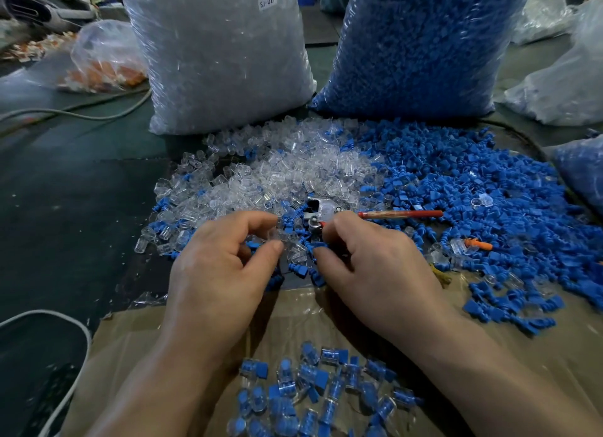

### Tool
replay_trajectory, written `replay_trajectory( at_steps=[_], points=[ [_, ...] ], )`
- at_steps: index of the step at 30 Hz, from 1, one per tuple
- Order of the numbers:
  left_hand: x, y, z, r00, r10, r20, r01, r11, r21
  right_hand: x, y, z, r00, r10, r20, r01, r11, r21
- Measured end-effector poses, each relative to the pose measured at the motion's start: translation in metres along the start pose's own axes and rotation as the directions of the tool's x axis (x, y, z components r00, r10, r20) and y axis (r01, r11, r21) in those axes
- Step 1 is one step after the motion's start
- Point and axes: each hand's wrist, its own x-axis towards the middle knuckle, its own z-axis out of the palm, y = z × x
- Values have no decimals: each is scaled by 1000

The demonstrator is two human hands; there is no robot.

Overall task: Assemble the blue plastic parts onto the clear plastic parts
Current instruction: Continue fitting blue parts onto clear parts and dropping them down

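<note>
On table (65, 208): clear parts (293, 165), blue parts (456, 182)

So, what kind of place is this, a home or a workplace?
Most likely a small factory or workshop for hand assembly. A large sack of clear parts and a sack of blue parts stand upright, and finished pieces lie piled on cardboard near the person.

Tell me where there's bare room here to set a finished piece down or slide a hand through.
Free: the dark table left of the clear pile; the cardboard between the left hand, the right hand and the assembled pieces. Crowded: everything from the clear pile rightward across the blue pile.
</note>
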Motion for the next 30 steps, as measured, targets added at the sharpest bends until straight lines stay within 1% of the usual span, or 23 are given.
replay_trajectory(
  at_steps=[2,4,7,8,9,11,12,13,16,20,22,23,24,25,26,27,28,30],
  points=[
    [0,0,0,998,-45,-45,40,993,-106,-1,1,-1,999,49,-13,-48,995,87],
    [-1,2,-1,995,-72,-68,56,975,-213,0,2,-1,993,115,-2,-111,970,214],
    [-3,7,-1,993,-116,-17,99,907,-409,2,2,-4,987,157,42,-161,918,362],
    [-3,9,-3,992,-122,16,115,868,-484,1,1,-6,984,163,73,-178,887,426],
    [-3,11,-4,991,-127,52,134,825,-550,1,0,-8,979,167,113,-201,835,512],
    [-2,12,-8,984,-133,121,180,744,-644,-2,-3,-11,965,168,202,-262,690,675],
    [-2,12,-9,979,-135,153,203,719,-664,-3,-3,-12,962,160,223,-273,642,716],
    [-2,12,-10,975,-130,180,218,716,-664,-4,-3,-12,962,154,227,-273,615,740],
    [-1,15,-7,964,-92,251,233,748,-622,-4,-5,-14,962,146,230,-272,534,800],
    [1,12,-2,958,-152,241,274,729,-627,-3,-7,-14,957,155,247,-289,404,868],
    [2,11,-2,952,-177,250,298,729,-617,-3,-7,-14,960,153,234,-276,366,889],
    [2,10,-3,947,-181,264,310,729,-610,-3,-7,-14,963,152,224,-266,376,888],
    [2,10,-4,942,-181,282,321,730,-603,-3,-7,-14,969,147,200,-245,432,868],
    [1,9,-4,936,-184,300,335,727,-600,-5,-7,-12,980,133,151,-200,542,816],
    [1,9,-4,931,-183,316,345,724,-597,-6,-7,-12,990,105,91,-138,671,729],
    [0,10,-3,930,-177,323,343,734,-587,-7,-6,-11,997,65,34,-72,773,630],
    [-1,11,-2,931,-169,322,333,754,-566,-8,-6,-10,1000,21,-16,-8,835,550],
    [-1,13,-1,941,-152,303,301,786,-540,-7,-6,-8,994,-59,-91,95,880,465]
  ],
)
